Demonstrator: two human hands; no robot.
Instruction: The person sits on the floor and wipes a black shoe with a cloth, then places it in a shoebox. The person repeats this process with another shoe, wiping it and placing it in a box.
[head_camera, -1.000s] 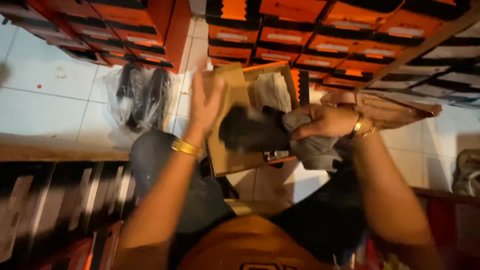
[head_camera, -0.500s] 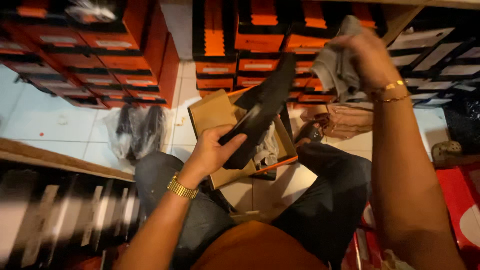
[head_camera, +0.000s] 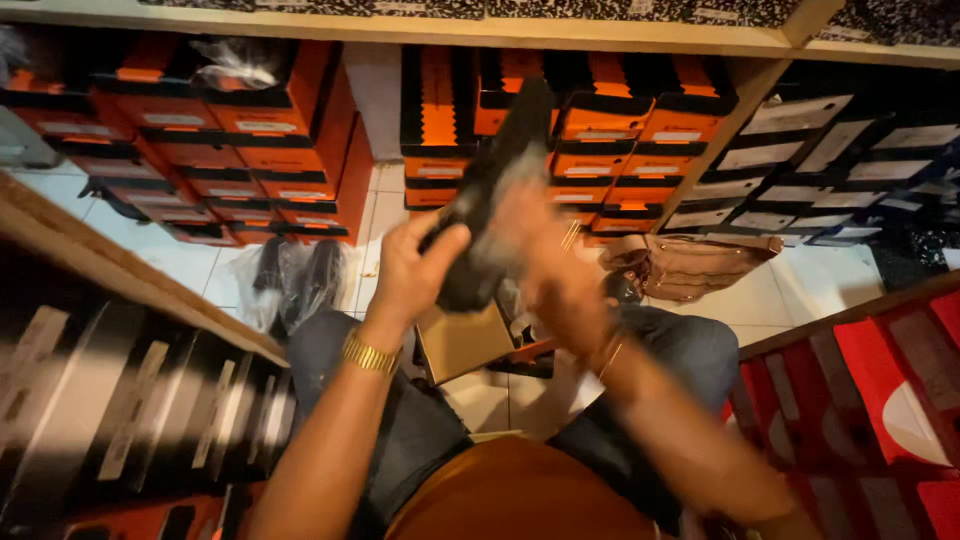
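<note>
My left hand (head_camera: 412, 268), with a gold watch on its wrist, grips a black shoe (head_camera: 478, 262) by its lower end and holds it up at an angle in front of me. Against the shoe's side lies my right hand (head_camera: 548, 275), blurred by motion and wearing gold bangles. A grey cloth (head_camera: 508, 178) shows as a smear under that hand on the shoe's upper part. Below both hands, an open brown shoe box (head_camera: 462, 342) rests between my knees.
Orange and black shoe boxes (head_camera: 250, 125) are stacked in front, under a wooden shelf (head_camera: 500, 30). A clear plastic bag with dark shoes (head_camera: 295, 280) lies on the tiled floor to the left, a tan bag (head_camera: 690, 265) to the right. Red boxes (head_camera: 880, 390) stand at my right.
The left hand has lifted the black shoe higher, out of the box. The right hand has come down from the upper right with the grey cloth and now lies on the shoe.
</note>
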